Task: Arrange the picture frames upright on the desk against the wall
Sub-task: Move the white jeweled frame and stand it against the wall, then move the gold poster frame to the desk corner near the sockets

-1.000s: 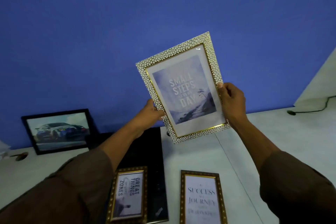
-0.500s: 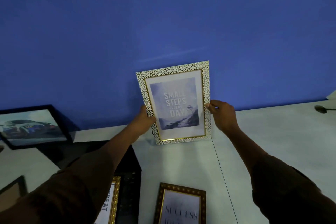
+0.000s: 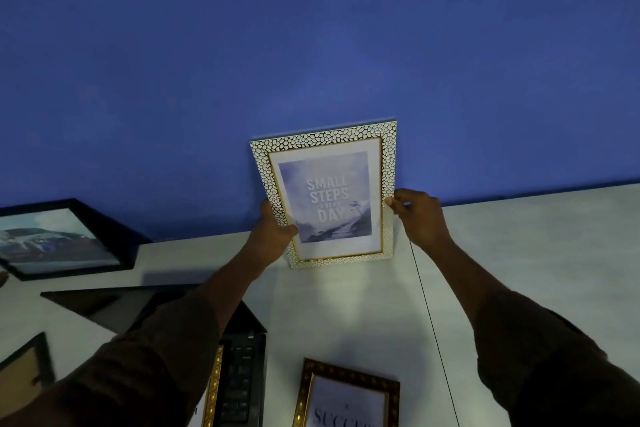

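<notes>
Two hands on white pebbled frame (image 3: 325,194), now lowered from mid-air, bottom edge seemingly set on desk (image 3: 519,253) by blue wall (image 3: 311,45). Left hand (image 3: 273,236) clasped on left edge, right hand (image 3: 419,215) pinched on right edge. Placement judged nearly done. Gold inner trim, "SMALL STEPS EVERY DAY" print, upright.

1. You are working in dim, bluish light; the wall (image 3: 311,45) is brightest right of centre and darkens toward the corners.
2. The white frame (image 3: 325,194) throws a pale reflection on the worktop (image 3: 519,270) just below it.
3. Your sleeves (image 3: 138,374) are nearly black.
4. Wide-angle distortion tilts the worktop's back edge, and the black frame (image 3: 62,239) at left looks soft.
</notes>
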Demonstrator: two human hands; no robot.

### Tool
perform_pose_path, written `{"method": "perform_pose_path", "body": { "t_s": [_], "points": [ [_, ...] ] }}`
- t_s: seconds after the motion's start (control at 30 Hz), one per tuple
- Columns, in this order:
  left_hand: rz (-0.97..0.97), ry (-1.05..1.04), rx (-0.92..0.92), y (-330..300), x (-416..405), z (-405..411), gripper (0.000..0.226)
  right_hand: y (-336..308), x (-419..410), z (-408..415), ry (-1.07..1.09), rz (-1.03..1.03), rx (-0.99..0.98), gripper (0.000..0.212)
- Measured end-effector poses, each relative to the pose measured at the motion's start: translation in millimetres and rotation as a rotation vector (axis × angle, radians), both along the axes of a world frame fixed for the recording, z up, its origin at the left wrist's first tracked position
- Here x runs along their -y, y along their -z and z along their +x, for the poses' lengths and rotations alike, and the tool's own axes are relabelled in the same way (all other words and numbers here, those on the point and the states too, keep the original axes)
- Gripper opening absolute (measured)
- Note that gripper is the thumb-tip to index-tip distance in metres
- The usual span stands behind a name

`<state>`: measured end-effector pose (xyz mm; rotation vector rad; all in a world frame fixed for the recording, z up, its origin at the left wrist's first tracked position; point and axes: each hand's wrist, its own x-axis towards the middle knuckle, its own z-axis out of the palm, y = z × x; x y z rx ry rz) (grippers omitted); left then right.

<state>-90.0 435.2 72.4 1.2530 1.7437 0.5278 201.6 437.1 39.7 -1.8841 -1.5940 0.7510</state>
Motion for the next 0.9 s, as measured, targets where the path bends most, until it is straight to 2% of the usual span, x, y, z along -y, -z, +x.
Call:
{"method": "perform_pose_path", "body": {
  "t_s": [0.17,0.33,0.47,0.6,0.9],
  "points": [
    [0.030,-0.009,0.024,5.0,3.2,5.8,0.080,3.2,0.5,2.1,0.008,-0.008,-0.014,0.030],
    [-0.087,-0.033,-0.010,17.3,39.6,3.2,0.086,11.7,41.2,5.2,0.155,-0.061,-0.045,0.040],
    [-0.242,0.003,-0.024,39.3,90.9,-2.5,0.094,32.5,112.7,5.3,0.190,-0.172,-0.134,0.045],
    [-0.375,0.041,-0.009,61.6,158.2,-9.1,0.095,54.1,197.5,-6.8,0.150,-0.346,-0.204,0.027],
    [-0.561,0.036,-0.083,83.8,272.1,-13.9,0.085,82.7,334.1,-38.9,0.144,-0.610,-0.203,0.025]
  ]
}}
